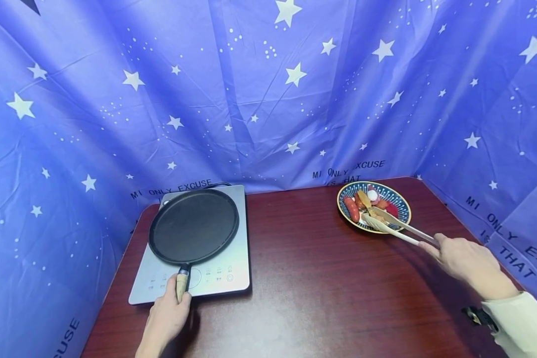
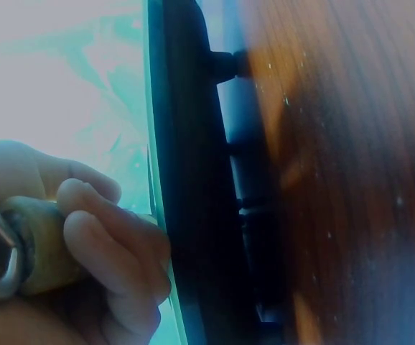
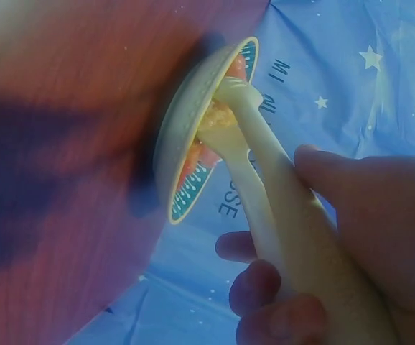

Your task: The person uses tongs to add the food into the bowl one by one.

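Observation:
My left hand (image 1: 165,315) grips the wooden handle (image 2: 46,248) of a flat black frying pan (image 1: 194,226), which lies on a silver induction cooktop (image 1: 239,248). At the right, my right hand (image 1: 467,261) holds a pair of pale cream tongs (image 3: 283,208), thumb on one arm and fingers round the other. The tong tips reach into a patterned blue plate with a yellow rim (image 1: 404,201), around a yellowish-brown piece of food (image 3: 218,115). Also on the plate are a red sausage (image 1: 351,209), a white round piece (image 1: 373,195) and a red piece (image 1: 391,210).
Both cooktop and plate stand on a dark red wooden table (image 1: 295,258), the plate near its far right corner. A blue curtain with white stars (image 1: 268,99) hangs behind and along both sides. The cooktop's black cable (image 1: 221,185) runs at its back edge.

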Available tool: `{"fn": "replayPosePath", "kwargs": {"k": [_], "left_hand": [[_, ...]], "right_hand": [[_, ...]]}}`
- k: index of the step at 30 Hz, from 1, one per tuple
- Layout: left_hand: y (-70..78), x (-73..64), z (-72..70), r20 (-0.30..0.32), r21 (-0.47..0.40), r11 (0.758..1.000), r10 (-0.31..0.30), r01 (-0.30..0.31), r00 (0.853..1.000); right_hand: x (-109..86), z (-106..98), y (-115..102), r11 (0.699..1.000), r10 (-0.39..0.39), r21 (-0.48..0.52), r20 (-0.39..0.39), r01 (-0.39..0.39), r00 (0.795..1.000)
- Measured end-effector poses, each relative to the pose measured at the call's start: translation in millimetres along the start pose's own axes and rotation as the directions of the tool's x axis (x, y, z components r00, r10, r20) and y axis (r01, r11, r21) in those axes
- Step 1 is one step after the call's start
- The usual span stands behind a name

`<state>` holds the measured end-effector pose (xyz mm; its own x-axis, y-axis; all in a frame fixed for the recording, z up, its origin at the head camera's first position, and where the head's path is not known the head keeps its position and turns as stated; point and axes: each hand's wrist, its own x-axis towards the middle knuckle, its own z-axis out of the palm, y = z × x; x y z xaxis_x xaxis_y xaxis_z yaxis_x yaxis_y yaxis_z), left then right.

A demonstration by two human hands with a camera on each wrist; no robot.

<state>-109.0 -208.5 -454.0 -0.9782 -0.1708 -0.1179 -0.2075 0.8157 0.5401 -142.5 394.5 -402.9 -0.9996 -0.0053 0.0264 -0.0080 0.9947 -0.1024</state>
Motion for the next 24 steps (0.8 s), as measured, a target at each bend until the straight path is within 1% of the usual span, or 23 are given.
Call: {"fn": "replayPosePath", "kwargs": {"k": [3, 7, 10, 15, 18, 24], "left_hand": [[0.5, 0.3, -0.1, 0.007, 0.001, 1.000, -0.005, 0.005, 1.000], [1.4, 0.1, 0.2, 0.015, -0.002, 1.000, -0.008, 0.008, 1.000], [1.6, -0.2, 0.9, 0.009, -0.006, 1.000, 0.002, -0.002, 1.000], [1.8, 0.2, 1.9, 0.014, -0.004, 1.000, 0.001, -0.001, 1.000], [1.6, 0.7, 1.7, 0.022, 0.003, 1.000, -0.012, 0.012, 1.000], [0.7, 1.8, 1.1, 0.018, 0.010, 1.000, -0.017, 0.016, 1.000]], "right_hand": [[4.2, -3.0, -0.8, 1.000, -0.024, -0.013, -0.009, 0.024, 1.000], [9.5, -10.6, -1.5, 0.998, -0.053, -0.025, 0.012, 0.053, 0.999], [12.0, -16.2, -0.6, 0.998, -0.065, -0.020, 0.039, 0.066, 0.997], [13.2, -21.4, 3.9, 0.999, -0.046, -0.003, 0.101, 0.047, 0.994], [13.9, -21.2, 6.4, 0.999, -0.041, -0.003, 0.114, 0.042, 0.993], [15.3, -20.0, 6.6, 0.997, -0.062, -0.029, 0.095, 0.065, 0.994]]}}
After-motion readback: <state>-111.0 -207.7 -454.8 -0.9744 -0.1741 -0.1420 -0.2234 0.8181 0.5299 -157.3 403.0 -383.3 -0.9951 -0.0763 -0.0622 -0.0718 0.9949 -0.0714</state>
